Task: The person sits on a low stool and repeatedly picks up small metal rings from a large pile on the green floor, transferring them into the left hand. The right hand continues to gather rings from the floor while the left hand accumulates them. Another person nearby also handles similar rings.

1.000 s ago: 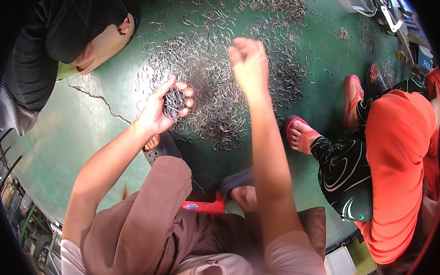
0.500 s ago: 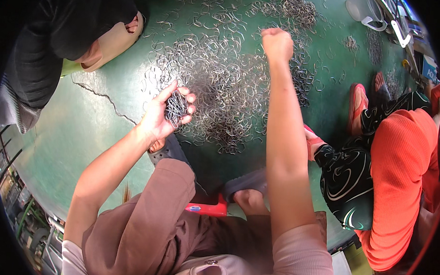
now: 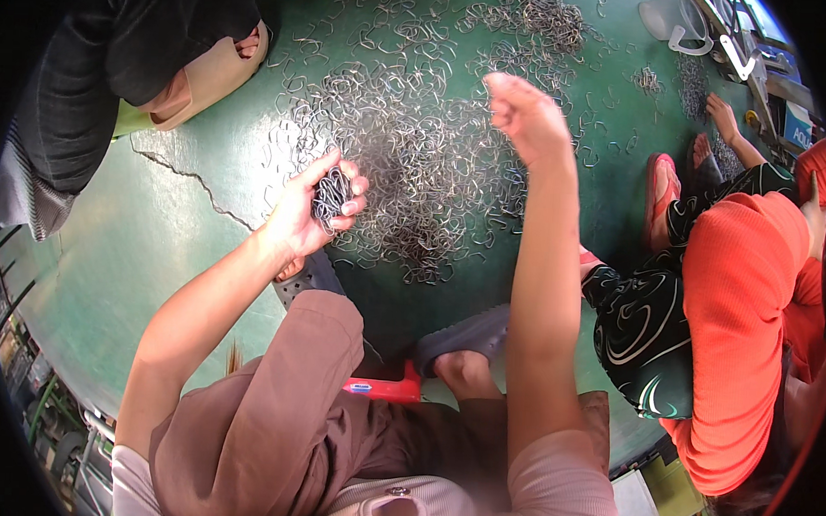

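Cupped palm-up, my left hand (image 3: 304,207) holds a bunch of bent metal wire hooks (image 3: 330,199), its fingers curled round them. My right hand (image 3: 531,119) is raised over the right side of a wide spread of the same hooks (image 3: 408,149). Its fingers are loosely stretched and apart, slightly blurred, and I see nothing in them. The loose hooks lie tangled on the green floor (image 3: 186,241), thickest in front of my feet. A denser heap of hooks (image 3: 549,22) lies farther off, beyond my right hand.
A co-worker in red with patterned trousers (image 3: 642,343) sits close on my right, one hand (image 3: 725,116) near smaller hook piles. Another person's sandalled foot (image 3: 210,83) is at the far left. A clear plastic jug (image 3: 676,22) stands far right. A crack (image 3: 193,179) crosses the floor.
My right hand has gone from a fist to loosened fingers and shifted slightly nearer and right. My left hand stays put with its hooks. The co-worker's hand has appeared at the right.
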Action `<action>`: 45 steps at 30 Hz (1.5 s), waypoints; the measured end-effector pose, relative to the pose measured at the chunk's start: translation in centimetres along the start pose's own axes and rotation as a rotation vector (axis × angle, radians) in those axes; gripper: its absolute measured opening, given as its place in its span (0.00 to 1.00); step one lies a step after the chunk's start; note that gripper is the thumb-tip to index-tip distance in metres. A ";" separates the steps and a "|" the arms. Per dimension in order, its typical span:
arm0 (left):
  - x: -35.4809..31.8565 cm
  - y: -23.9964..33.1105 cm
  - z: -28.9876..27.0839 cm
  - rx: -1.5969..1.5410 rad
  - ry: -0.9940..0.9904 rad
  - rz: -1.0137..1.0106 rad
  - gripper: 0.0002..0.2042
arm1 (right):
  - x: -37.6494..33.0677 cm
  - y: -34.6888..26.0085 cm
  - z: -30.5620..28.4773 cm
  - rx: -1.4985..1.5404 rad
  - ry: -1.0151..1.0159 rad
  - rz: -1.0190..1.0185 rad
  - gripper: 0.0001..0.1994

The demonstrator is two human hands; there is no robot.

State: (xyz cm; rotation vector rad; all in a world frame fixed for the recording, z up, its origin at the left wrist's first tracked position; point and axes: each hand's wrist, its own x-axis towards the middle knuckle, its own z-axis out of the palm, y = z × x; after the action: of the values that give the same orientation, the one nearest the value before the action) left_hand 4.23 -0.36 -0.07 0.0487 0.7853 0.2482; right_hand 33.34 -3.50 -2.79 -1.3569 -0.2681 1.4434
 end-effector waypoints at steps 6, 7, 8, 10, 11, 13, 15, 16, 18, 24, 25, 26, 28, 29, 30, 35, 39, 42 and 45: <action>0.8 -0.4 2.0 0.141 0.335 0.059 0.14 | -6.6 3.4 9.5 -0.268 -0.306 0.057 0.11; 0.9 -0.3 1.8 0.134 0.283 0.055 0.14 | -6.7 4.1 9.5 -0.269 -0.261 0.056 0.09; 0.8 -0.1 1.5 0.128 0.232 0.053 0.14 | -5.6 5.4 8.5 -0.439 -0.080 -0.175 0.08; 0.6 0.1 1.1 0.080 0.145 0.042 0.14 | -2.5 7.0 5.5 -0.700 0.240 -0.459 0.06; 0.5 0.3 0.8 0.070 0.118 0.043 0.14 | -1.6 6.8 4.0 -0.884 0.352 -0.459 0.08; 0.3 0.4 0.3 0.048 0.069 0.045 0.14 | -0.6 6.9 2.4 -1.066 0.573 -0.337 0.12; 0.2 0.3 0.4 0.055 0.100 0.059 0.14 | -0.4 7.9 2.1 -1.192 0.607 -0.349 0.11; 0.1 0.3 0.4 0.054 0.113 0.056 0.14 | -0.4 8.3 2.0 -1.143 0.506 -0.347 0.09; 0.1 0.3 0.2 0.043 0.140 0.048 0.14 | -1.4 8.3 2.7 -1.042 0.300 -0.332 0.07; -0.3 0.9 0.0 -0.002 0.114 0.039 0.15 | 2.7 5.8 -2.1 -1.180 0.669 -0.408 0.04; -0.4 1.0 -0.6 -0.017 0.078 0.038 0.14 | 3.3 5.1 -2.4 -1.175 0.700 -0.368 0.04; -0.4 1.1 -0.9 -0.031 0.041 0.038 0.14 | 4.0 4.7 -2.6 -1.210 0.690 -0.328 0.04; -0.4 1.1 -0.9 -0.018 0.058 0.045 0.14 | 5.0 4.2 -3.0 -1.281 0.672 -0.247 0.05; -0.5 1.0 -1.0 -0.013 0.070 0.049 0.14 | 5.1 3.9 -2.8 -1.311 0.643 -0.215 0.05; -0.6 1.0 -1.1 -0.017 0.068 0.049 0.14 | 5.3 3.6 -2.6 -1.341 0.615 -0.184 0.06; -0.4 1.1 -1.1 -0.021 0.055 0.045 0.15 | 5.9 3.1 -2.4 -1.553 0.539 -0.193 0.06; -0.3 0.8 -1.1 -0.045 0.028 0.043 0.15 | 4.1 1.7 -2.2 -1.448 0.488 -0.261 0.07; -0.4 0.8 -0.7 -0.039 0.019 0.048 0.15 | 2.5 1.0 -1.9 -1.431 0.458 -0.267 0.07; -0.2 0.3 0.5 0.029 0.120 0.078 0.15 | 1.5 1.8 -2.2 -1.081 0.592 -0.508 0.07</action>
State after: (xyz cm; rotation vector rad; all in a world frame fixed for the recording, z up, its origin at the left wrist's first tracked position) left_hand 4.41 -0.07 0.51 0.0920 0.9070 0.3156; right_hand 34.57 -4.05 -5.70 -2.2686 -1.0006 0.3610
